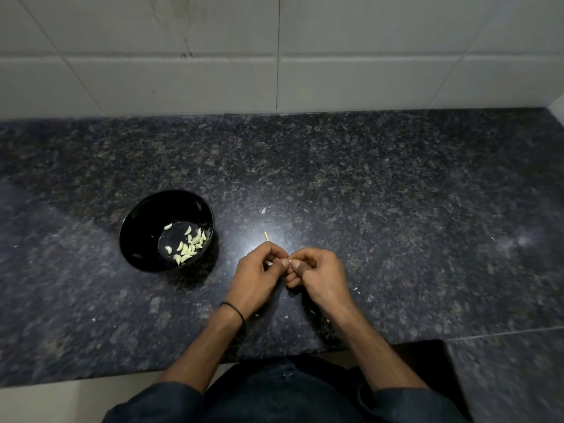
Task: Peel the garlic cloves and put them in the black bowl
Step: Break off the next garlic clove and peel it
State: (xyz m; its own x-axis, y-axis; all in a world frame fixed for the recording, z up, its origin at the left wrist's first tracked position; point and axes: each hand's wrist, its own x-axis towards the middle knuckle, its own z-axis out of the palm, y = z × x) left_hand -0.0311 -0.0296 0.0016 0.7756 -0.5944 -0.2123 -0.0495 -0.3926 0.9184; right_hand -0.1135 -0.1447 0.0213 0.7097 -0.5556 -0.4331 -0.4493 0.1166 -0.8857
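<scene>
A wall (183, 71) of large pale tiles with dark grout lines rises behind a dark speckled stone desk (396, 178), which gleams under a light just above the hands. A strip of pale floor (61, 404) shows below the desk's near edge, beside the person's dark sleeves (171, 401).

The black bowl (146, 227) stands on the desk left of centre, with a heap of peeled garlic cloves (187, 248) in its bottom.

Just right of the bowl, the left hand (253, 279), a black band (235, 309) at its wrist, is curled around a thin pale stick (266, 236) that pokes out above it. The right hand (323, 276) meets it fingertip to fingertip, fingers bent; what it pinches is hidden.

Small white peel scraps (263, 210) dot the desk.
</scene>
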